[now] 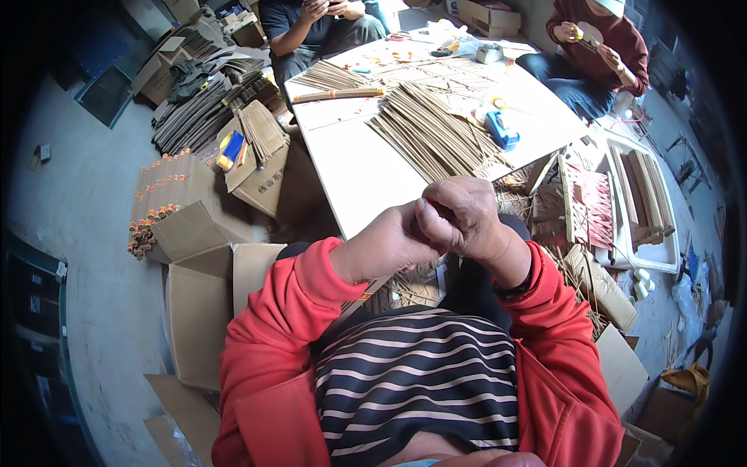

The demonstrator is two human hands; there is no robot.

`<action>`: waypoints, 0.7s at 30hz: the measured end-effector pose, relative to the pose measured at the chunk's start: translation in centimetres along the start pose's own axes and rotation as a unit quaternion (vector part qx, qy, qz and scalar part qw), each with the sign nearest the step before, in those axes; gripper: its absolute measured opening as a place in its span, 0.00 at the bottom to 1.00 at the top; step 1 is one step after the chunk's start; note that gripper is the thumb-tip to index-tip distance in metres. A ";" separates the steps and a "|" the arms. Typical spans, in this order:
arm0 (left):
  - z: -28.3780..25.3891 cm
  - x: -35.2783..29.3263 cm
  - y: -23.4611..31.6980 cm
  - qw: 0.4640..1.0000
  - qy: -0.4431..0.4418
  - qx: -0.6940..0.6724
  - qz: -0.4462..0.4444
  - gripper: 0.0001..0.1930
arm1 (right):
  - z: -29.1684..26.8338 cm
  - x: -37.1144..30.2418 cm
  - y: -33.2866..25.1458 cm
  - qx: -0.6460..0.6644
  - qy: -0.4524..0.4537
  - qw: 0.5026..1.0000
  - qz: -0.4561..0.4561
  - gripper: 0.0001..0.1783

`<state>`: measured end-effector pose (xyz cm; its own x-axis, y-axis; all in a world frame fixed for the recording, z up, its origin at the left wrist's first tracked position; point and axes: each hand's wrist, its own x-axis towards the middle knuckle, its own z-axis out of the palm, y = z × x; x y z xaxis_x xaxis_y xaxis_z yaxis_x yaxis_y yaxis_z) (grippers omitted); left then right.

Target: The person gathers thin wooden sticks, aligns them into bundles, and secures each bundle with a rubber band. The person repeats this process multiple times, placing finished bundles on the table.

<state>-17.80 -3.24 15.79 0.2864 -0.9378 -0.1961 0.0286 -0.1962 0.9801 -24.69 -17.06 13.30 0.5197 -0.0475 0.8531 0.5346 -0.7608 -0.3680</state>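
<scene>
My left hand (393, 243) and my right hand (467, 216) are brought together above the near edge of the white table (342, 167). Both have their fingers curled closed, the right slightly farther out. Whatever they hold, if anything, is hidden by the fingers. Just beyond them lies a wide pile of thin brown sticks (436, 132) on the tabletop. A blue tape dispenser (502, 131) stands at the pile's right side. A long brown stick bundle (338, 94) with orange bands lies at the table's left edge.
Open cardboard boxes (201, 311) stand at my left, near stacked banded bundles (159, 194). At the right, a white tub (668, 253) holds brown bundles. One person (323, 31) sits across the table, another (603, 50) at the far right, handling something small.
</scene>
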 end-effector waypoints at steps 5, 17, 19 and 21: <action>0.3 0.7 -1.0 0.999 0.038 -0.004 0.037 0.12 | 0.2 -0.1 1.2 0.002 0.008 1.000 0.007 0.08; -4.3 3.8 -2.4 0.990 0.137 -0.006 0.018 0.09 | -1.0 1.2 12.5 0.154 -0.025 0.910 0.383 0.15; -5.3 4.4 -2.9 0.989 0.142 -0.025 0.030 0.10 | -1.8 0.0 19.9 0.046 -0.017 0.904 0.424 0.11; -6.0 4.8 -3.1 0.987 0.152 -0.029 0.034 0.10 | -1.1 -2.7 29.1 -0.110 -0.071 0.908 0.399 0.11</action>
<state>-10.81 -5.41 11.99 0.5633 -0.8173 -0.1210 0.0525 -0.1107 0.9925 -11.24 -39.77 0.70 0.7717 -0.5679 0.2864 -0.1874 -0.6333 -0.7508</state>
